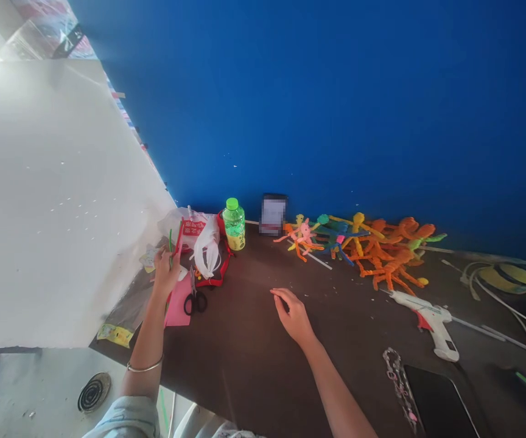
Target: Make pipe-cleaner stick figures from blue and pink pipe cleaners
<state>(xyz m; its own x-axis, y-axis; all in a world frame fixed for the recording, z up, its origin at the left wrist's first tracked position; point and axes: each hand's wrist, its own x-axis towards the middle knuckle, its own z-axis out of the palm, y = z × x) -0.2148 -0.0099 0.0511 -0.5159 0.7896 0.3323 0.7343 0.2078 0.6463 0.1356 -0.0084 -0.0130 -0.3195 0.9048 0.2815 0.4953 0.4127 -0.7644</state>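
Note:
My left hand is raised over the table's left end, closed on a green and a red pipe cleaner that stick up from its fingers. Just right of it lie black scissors on a pink sheet. My right hand hovers over the bare dark table near the middle, fingers loosely curled and apart, holding nothing. A heap of orange, blue and pink pipe-cleaner figures lies against the blue wall beyond it.
A green-capped bottle and a white plastic bag stand at the back left. A white glue gun lies to the right, with a dark phone near the front edge. Yellow strips lie far right.

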